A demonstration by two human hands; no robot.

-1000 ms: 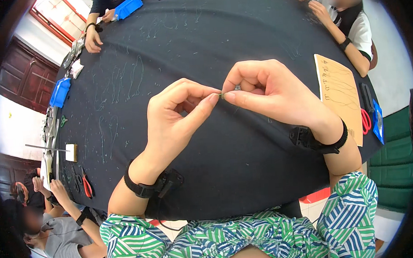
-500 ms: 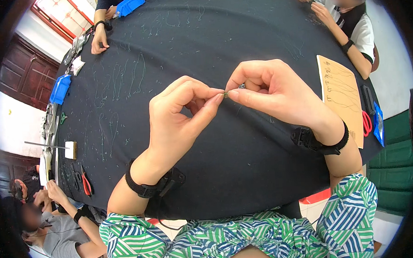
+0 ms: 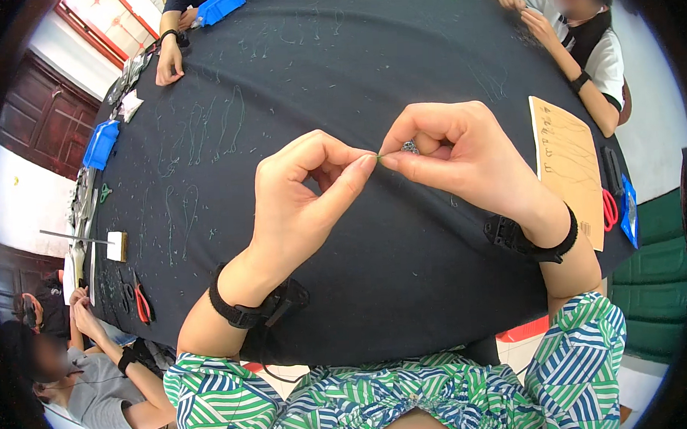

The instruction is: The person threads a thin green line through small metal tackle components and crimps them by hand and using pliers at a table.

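Above the black-covered table my left hand and my right hand meet fingertip to fingertip. Each is closed in a thumb-and-forefinger pinch on a short bit of thin green thread; its ends are hidden by the fingers. Behind my right thumb, within the curled fingers, shows a small silvery, speckled thing, too small to name. Beyond my hands, several thin green threads lie in long loops on the black cloth. Both my wrists carry black straps.
On the right lie a tan card with threads, red-handled scissors and a blue packet. Red-handled pliers, a white block and a blue bin line the left edge. Other people sit around the table.
My hands have shifted very slightly, still pinched together on the thread. More of the silvery thing shows in my right hand. At the lower left, a co-worker's hands have moved.
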